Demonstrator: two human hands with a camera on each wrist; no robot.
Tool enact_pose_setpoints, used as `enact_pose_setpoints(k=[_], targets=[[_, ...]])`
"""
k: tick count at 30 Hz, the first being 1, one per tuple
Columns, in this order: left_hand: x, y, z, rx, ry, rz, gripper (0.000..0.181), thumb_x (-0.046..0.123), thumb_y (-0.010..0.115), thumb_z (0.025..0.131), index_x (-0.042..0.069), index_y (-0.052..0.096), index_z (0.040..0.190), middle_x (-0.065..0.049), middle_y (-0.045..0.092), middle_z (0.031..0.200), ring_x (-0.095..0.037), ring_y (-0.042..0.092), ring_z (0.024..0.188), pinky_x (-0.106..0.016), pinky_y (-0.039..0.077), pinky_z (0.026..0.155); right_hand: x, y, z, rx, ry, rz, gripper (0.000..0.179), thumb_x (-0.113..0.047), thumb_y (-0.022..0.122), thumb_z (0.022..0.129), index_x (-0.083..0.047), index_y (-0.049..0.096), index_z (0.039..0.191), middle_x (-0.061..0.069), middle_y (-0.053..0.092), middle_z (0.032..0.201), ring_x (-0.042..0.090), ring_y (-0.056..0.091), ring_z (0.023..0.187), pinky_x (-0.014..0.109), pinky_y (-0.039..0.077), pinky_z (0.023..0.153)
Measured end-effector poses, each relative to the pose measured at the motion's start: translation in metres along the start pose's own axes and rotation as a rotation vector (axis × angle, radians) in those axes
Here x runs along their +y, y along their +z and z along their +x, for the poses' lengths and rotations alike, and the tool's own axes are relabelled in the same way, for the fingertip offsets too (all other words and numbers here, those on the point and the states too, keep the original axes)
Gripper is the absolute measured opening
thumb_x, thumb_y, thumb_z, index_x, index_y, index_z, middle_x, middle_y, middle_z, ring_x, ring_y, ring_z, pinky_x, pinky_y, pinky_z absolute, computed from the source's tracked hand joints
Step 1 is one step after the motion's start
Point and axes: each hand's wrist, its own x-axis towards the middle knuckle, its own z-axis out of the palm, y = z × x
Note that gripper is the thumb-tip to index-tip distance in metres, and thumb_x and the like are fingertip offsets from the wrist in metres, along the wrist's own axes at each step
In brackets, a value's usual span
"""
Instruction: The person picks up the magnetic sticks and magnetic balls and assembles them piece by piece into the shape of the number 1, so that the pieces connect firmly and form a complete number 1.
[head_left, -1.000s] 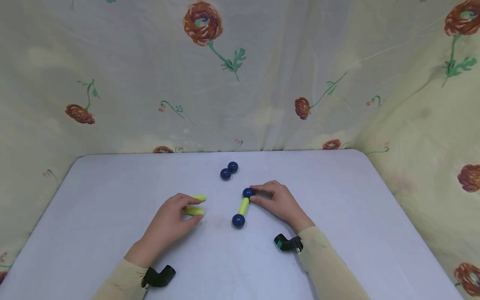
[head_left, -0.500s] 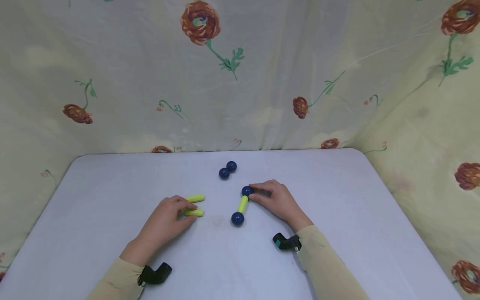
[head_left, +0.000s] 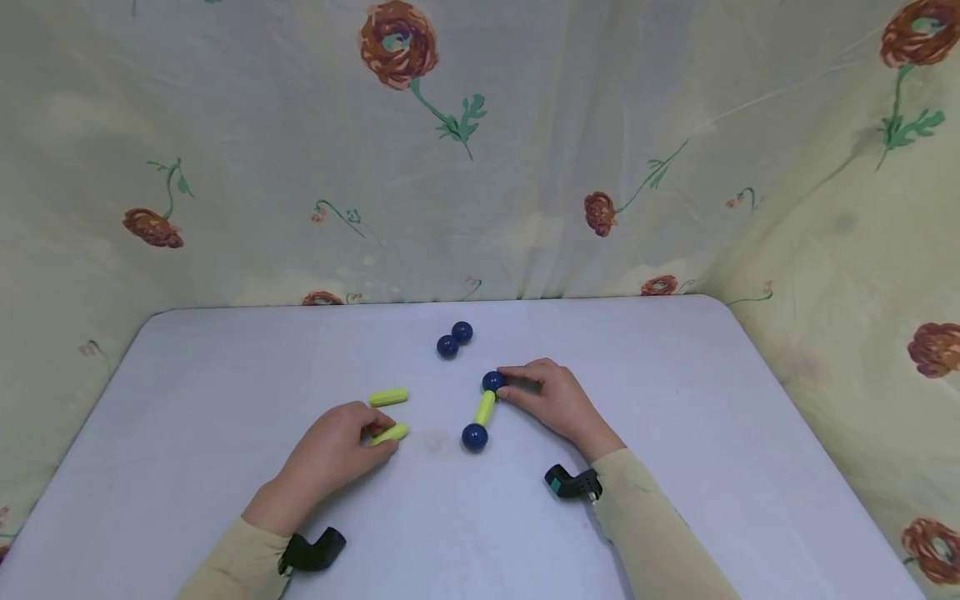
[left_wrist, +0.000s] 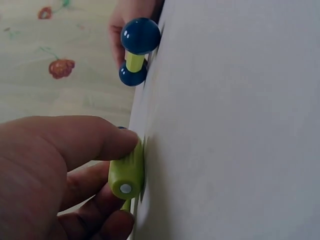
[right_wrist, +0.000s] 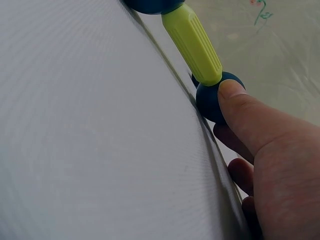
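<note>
Thumb and fingers of my left hand pinch a yellow-green rod low over the table; the left wrist view shows the pale round tip on that rod. Just beyond lies a second yellow-green rod, apart from the hand. My right hand pinches the far dark blue ball of a joined piece. From this ball a yellow-green rod runs to a near blue ball. In the right wrist view, the thumb presses the ball beside the rod's end.
Two loose blue balls sit together near the back of the white table. Flowered cloth hangs behind and at the sides. Each wrist wears a black camera.
My left hand has let go of the farther rod, which now lies on the table. It has drawn slightly nearer and turned the other rod. The right hand keeps its hold.
</note>
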Motion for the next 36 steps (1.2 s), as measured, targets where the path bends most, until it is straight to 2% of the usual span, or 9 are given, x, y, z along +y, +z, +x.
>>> enact_pose_setpoints(k=[9, 17, 29, 36], targets=[[0.011, 0.006, -0.003, -0.007, -0.039, -0.092, 0.015, 0.025, 0.077, 0.086, 0.017, 0.075, 0.099, 0.006, 0.062, 0.084, -0.012, 0.051, 0.075, -0.031, 0.044, 0.072, -0.001, 0.000, -0.001, 0.006, -0.009, -0.005, 0.039, -0.041, 0.075, 0.092, -0.029, 0.071, 0.129, -0.003, 0.072, 0.119, 0.019, 0.064, 0.115, 0.045, 0.051, 0.101], [0.026, 0.013, -0.007, -0.051, -0.082, -0.115, 0.016, 0.024, 0.077, 0.086, 0.017, 0.073, 0.100, 0.006, 0.064, 0.084, -0.012, 0.053, 0.076, -0.031, 0.045, 0.072, 0.000, 0.001, -0.001, 0.010, -0.016, -0.004, 0.039, -0.042, 0.075, 0.092, -0.029, 0.072, 0.129, -0.004, 0.073, 0.120, 0.018, 0.064, 0.115, 0.044, 0.051, 0.101], [0.034, 0.024, -0.007, -0.039, -0.064, -0.129, 0.016, 0.028, 0.079, 0.087, 0.019, 0.072, 0.099, 0.008, 0.063, 0.083, -0.011, 0.052, 0.074, -0.030, 0.044, 0.069, -0.001, 0.000, 0.000, 0.009, -0.012, 0.006, 0.039, -0.040, 0.076, 0.092, -0.028, 0.072, 0.129, -0.004, 0.073, 0.119, 0.018, 0.064, 0.114, 0.044, 0.051, 0.100], [0.038, 0.026, -0.009, -0.002, -0.033, -0.112, 0.017, 0.032, 0.079, 0.088, 0.021, 0.073, 0.100, 0.011, 0.064, 0.081, -0.006, 0.055, 0.072, -0.028, 0.047, 0.068, 0.000, 0.000, 0.000, 0.016, -0.015, 0.010, 0.039, -0.041, 0.076, 0.091, -0.030, 0.072, 0.128, -0.005, 0.073, 0.117, 0.017, 0.064, 0.112, 0.043, 0.052, 0.099]])
